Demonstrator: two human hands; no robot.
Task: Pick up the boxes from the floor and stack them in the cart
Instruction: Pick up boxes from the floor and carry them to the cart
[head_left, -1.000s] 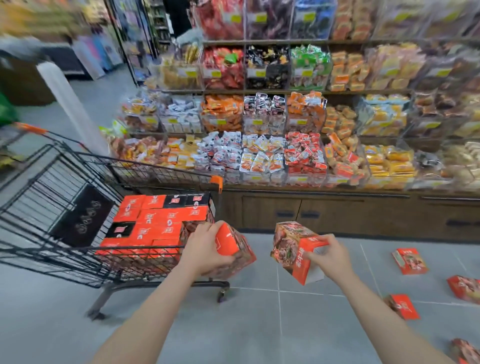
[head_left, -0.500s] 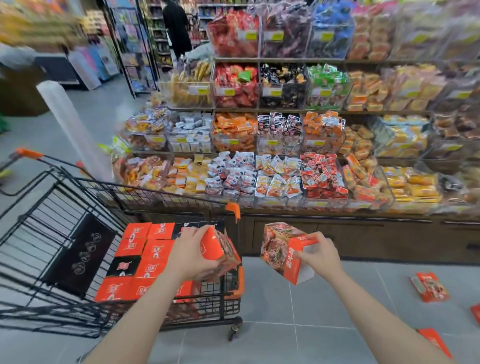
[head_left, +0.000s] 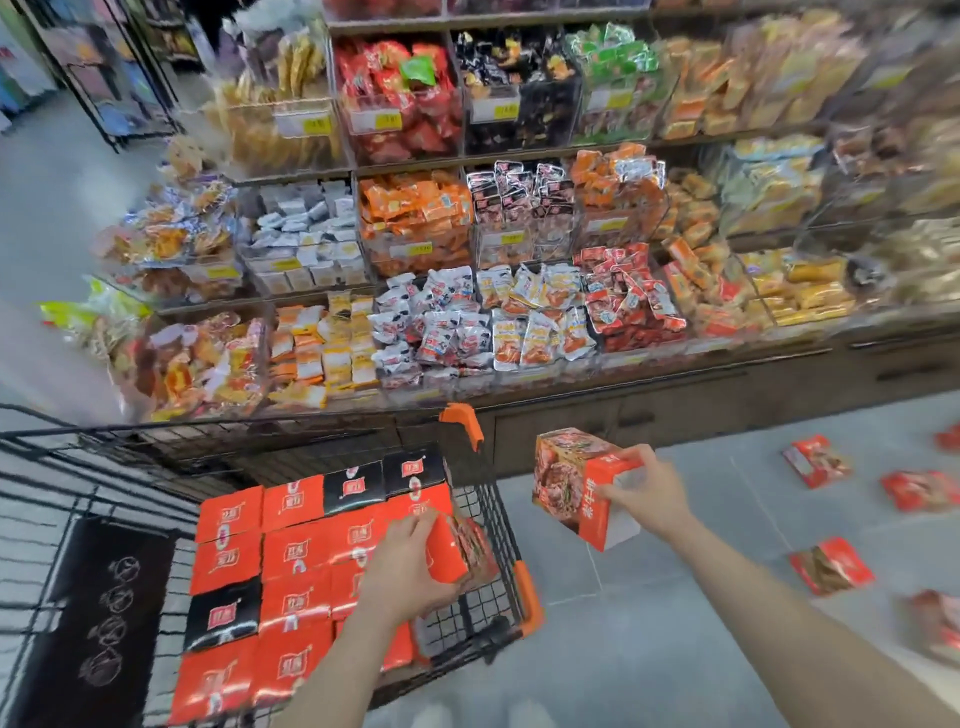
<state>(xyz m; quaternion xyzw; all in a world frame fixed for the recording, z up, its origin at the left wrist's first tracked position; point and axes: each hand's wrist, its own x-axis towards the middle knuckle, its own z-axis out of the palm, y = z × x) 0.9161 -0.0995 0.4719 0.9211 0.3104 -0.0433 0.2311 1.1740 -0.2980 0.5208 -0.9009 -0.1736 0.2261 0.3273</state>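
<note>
One cart (head_left: 511, 551), two held boxes (head_left: 582, 488), two hands (head_left: 649, 493).

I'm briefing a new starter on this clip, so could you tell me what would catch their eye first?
Probably the cart at lower left, packed with rows of orange and black boxes, where the left hand lowers another orange box at its right edge. Just right of it, outside the cart, the right hand holds a second box in the air. Behind, snack shelves fill the view, and more boxes lie scattered on the floor at right.
</note>
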